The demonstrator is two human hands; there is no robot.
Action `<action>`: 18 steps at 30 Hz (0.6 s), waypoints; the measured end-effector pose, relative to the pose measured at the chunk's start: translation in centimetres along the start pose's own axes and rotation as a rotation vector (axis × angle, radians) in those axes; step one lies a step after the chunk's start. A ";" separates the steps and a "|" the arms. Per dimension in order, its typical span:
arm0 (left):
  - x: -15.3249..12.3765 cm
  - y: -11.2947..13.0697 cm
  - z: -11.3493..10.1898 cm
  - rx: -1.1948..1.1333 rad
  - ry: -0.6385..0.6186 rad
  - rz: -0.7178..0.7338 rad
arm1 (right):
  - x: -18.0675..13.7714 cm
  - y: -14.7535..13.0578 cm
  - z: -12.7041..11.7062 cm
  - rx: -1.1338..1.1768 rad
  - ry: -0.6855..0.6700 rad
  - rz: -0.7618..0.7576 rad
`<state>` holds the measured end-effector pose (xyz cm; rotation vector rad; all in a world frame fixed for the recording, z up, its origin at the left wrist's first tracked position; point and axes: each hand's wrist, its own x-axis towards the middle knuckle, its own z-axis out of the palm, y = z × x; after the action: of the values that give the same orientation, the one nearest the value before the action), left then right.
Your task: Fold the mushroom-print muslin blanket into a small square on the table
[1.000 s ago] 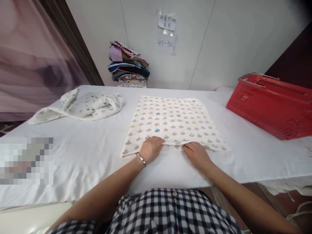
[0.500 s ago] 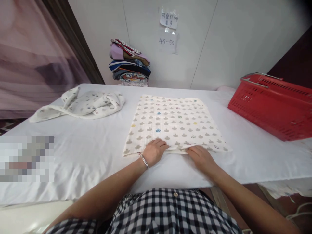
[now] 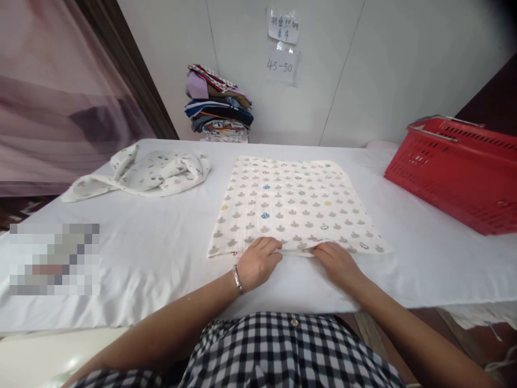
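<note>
A folded cream cloth (image 3: 294, 202) printed with small grey and coloured shapes lies flat in the middle of the white-covered table (image 3: 141, 248). My left hand (image 3: 258, 262) rests at its near edge, fingers curled onto the hem. Just to the right, my right hand (image 3: 337, 261) pinches the same near edge, fingertips tucked under the fabric. A metal bracelet sits on my left wrist.
A crumpled cloth of similar print (image 3: 149, 172) lies at the table's far left. A stack of folded fabrics (image 3: 220, 105) stands against the back wall. A red plastic basket (image 3: 460, 170) sits at the right. Paper labels (image 3: 283, 48) hang on the wall.
Both hands have stayed on the cloth's near edge, which has slid slightly toward me. The view has shifted a little to the left.
</note>
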<state>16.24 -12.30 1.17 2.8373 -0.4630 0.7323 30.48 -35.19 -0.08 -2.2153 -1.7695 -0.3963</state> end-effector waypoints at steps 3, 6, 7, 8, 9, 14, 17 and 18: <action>-0.5 -0.1 -0.2 0.041 -0.015 -0.032 | 0.2 0.0 -0.2 0.034 0.008 0.015; -0.5 -0.5 -0.2 0.085 -0.062 -0.119 | 0.4 0.0 -0.5 0.051 0.004 0.012; -0.5 -0.5 -0.2 0.099 -0.076 -0.133 | 0.4 0.0 -0.6 0.054 0.002 0.007; -0.4 -0.6 -0.1 0.116 -0.081 -0.138 | 0.4 0.1 -0.7 0.056 0.000 0.002; -0.4 -0.7 -0.1 0.136 -0.081 -0.134 | 0.4 0.1 -0.8 0.058 -0.002 -0.001; -0.8 -0.7 -0.3 0.171 -0.047 -0.045 | 0.0 0.1 -0.6 0.030 0.008 -0.011; -1.6 -0.7 -0.6 0.168 -0.044 0.007 | -0.4 -0.1 -0.3 -0.018 -0.004 -0.034; -1.9 -0.7 -0.7 0.170 -0.045 0.014 | -0.5 -0.2 -0.2 -0.034 -0.005 -0.035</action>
<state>14.62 -11.00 0.75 3.0169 -0.4475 0.7452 30.15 -35.66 -0.05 -2.2127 -1.8200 -0.4316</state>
